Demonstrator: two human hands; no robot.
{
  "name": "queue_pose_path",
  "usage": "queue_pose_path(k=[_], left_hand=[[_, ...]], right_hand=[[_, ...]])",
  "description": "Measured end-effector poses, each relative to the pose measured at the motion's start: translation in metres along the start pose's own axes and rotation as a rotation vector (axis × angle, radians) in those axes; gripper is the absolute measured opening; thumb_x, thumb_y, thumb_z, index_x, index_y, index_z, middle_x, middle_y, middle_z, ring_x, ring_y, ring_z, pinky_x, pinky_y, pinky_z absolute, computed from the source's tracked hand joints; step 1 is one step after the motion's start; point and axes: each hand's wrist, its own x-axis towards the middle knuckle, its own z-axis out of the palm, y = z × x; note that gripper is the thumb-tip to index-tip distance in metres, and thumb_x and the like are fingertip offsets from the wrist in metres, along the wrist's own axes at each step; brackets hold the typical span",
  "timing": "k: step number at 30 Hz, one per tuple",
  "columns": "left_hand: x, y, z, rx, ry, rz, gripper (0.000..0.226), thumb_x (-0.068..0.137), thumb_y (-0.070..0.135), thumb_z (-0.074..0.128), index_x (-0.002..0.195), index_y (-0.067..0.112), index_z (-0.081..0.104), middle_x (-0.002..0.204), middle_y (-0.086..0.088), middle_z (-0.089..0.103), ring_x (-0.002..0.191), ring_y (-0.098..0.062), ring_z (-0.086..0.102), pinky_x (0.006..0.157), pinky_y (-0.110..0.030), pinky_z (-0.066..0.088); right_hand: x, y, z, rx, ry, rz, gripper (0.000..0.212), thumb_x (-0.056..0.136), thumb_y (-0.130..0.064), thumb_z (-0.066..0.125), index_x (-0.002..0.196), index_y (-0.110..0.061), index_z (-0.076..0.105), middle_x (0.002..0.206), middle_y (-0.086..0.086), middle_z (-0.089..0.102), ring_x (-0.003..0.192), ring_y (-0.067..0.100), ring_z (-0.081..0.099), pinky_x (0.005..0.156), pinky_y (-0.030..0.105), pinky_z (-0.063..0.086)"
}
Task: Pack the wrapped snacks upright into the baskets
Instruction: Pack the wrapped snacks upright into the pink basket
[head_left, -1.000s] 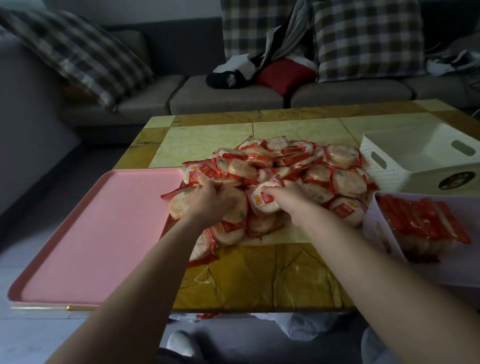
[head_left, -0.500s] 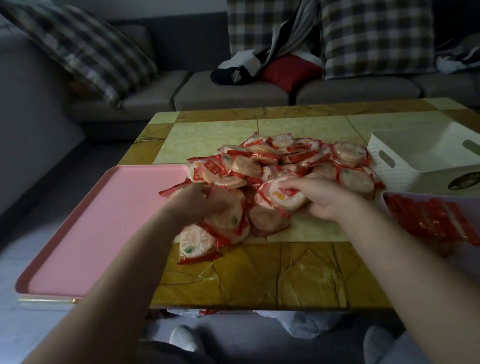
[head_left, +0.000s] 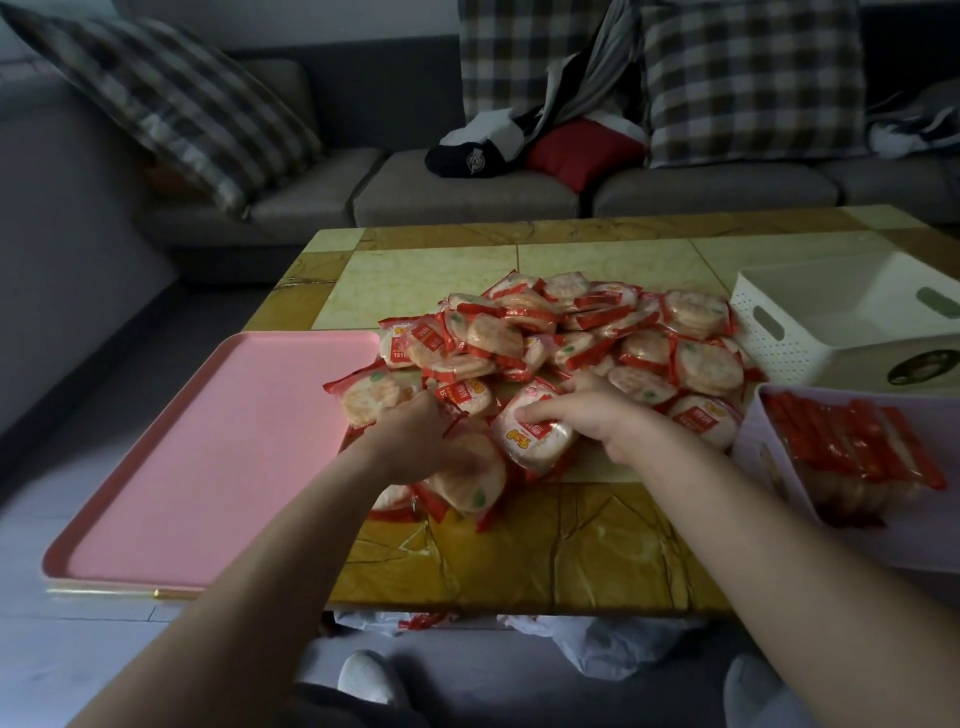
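R hand (head_left: 587, 423) tugged snack (head_left: 530, 441) closer.

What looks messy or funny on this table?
The pink tray hangs well over the table's left edge, so it could tip. The snacks lie in a loose heap, flat and every which way, not upright like those in the near basket. Under the table, crumpled plastic bags lie on the floor.

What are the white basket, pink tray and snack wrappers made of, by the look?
White basket: likely matte plastic, moulded perforated wall and handle slot.
Pink tray: probably smooth plastic, even colour, raised rim.
Snack wrappers: thin glossy film, crackers visible through it.
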Motion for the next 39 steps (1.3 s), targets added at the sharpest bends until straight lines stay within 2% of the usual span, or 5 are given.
queue_pose_path(k=[7,11,25,34,39], left_hand=[[0.000,0.004,-0.002,-0.108,0.123,0.036,0.082,0.075,0.041,0.085,0.139,0.016,0.041,0.122,-0.002,0.056,0.104,-0.022,0.058,0.076,-0.029,0.050],[-0.002,0.008,-0.006,-0.109,0.076,0.020,0.044,0.079,0.045,0.081,0.107,0.018,0.061,0.097,-0.001,0.067,0.082,-0.016,0.065,0.071,-0.035,0.062],[-0.029,0.223,0.014,-1.465,0.081,0.254,0.041,0.074,0.015,0.086,0.109,0.000,0.071,0.104,-0.020,0.076,0.096,-0.039,0.074,0.087,-0.055,0.059],[-0.039,0.322,0.093,-0.492,0.064,0.663,0.092,0.066,0.037,0.089,0.141,0.026,0.038,0.093,0.010,0.063,0.081,-0.008,0.061,0.069,-0.018,0.046],[-0.041,0.316,0.092,-0.136,0.050,0.707,0.063,0.071,0.079,0.061,0.106,0.027,0.071,0.104,0.004,0.066,0.096,-0.014,0.062,0.085,-0.034,0.051]], right_hand=[[-0.005,-0.005,0.001,0.091,0.058,-0.104,0.076,0.068,-0.031,0.095,0.128,-0.021,0.051,0.122,-0.001,0.059,0.116,0.021,0.060,0.104,0.044,0.052],[-0.016,-0.006,-0.005,0.186,0.063,-0.152,0.086,0.070,-0.028,0.094,0.142,-0.017,0.048,0.114,-0.007,0.059,0.110,0.017,0.061,0.101,0.038,0.054],[-0.134,0.022,-0.199,0.572,0.655,-0.475,0.078,0.048,-0.042,0.093,0.117,-0.019,0.066,0.113,0.008,0.076,0.102,0.025,0.076,0.093,0.053,0.060],[-0.183,0.124,-0.279,0.154,0.782,-0.230,0.052,0.082,-0.017,0.083,0.124,-0.029,0.054,0.112,-0.007,0.065,0.093,0.008,0.066,0.073,0.025,0.054],[-0.187,0.136,-0.278,-0.507,0.431,-0.191,0.050,0.087,-0.044,0.077,0.131,-0.026,0.064,0.125,-0.011,0.061,0.115,0.008,0.059,0.092,0.026,0.047]])
